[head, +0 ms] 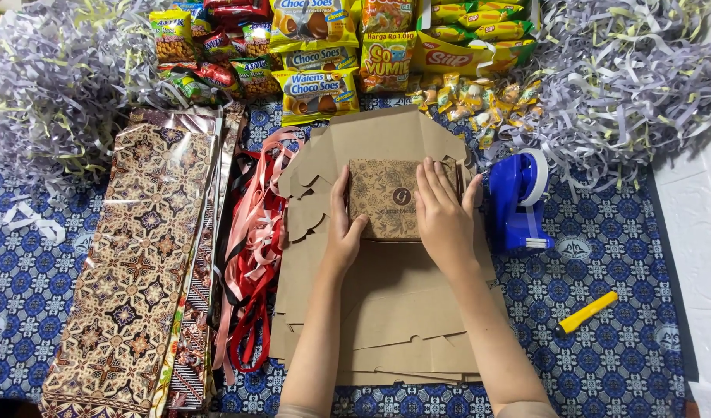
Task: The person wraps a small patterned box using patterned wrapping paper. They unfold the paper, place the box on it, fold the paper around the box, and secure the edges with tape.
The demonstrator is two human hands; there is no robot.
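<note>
A small brown patterned cardboard box (385, 195) rests on a stack of flat brown cardboard blanks (394, 310) in the middle of the view. My left hand (342, 226) grips its left side, thumb on the front edge. My right hand (444, 215) lies flat on its right half, fingers pointing away from me, thumb off the right edge. The box's right side is hidden under that hand.
A blue tape dispenser (518, 200) stands right of the box, a yellow cutter (586, 312) nearer me. Red and pink ribbons (252, 263) and patterned foil wrap sheets (135, 263) lie left. Snack packets (317, 54) and shredded paper (626, 77) line the far edge.
</note>
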